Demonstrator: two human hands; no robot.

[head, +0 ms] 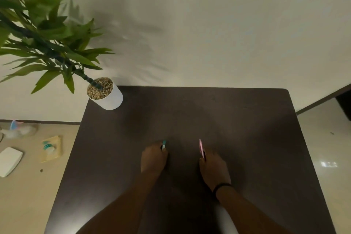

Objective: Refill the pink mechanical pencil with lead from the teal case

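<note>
My left hand (153, 158) is closed around the teal lead case (164, 144), whose far end pokes out past my fingers. My right hand (213, 167) grips the pink mechanical pencil (201, 148), which points away from me; its lower part is hidden in my fingers. Both hands hover low over the middle of the dark brown table (247, 138), roughly a hand's width apart. A black band circles my right wrist.
A white pot (111, 99) with pebbles and a leafy green plant stands on the table's far left corner. On the floor to the left lie a white flat box (9, 160), a yellowish packet (51, 148) and some clutter. A wall runs behind the table.
</note>
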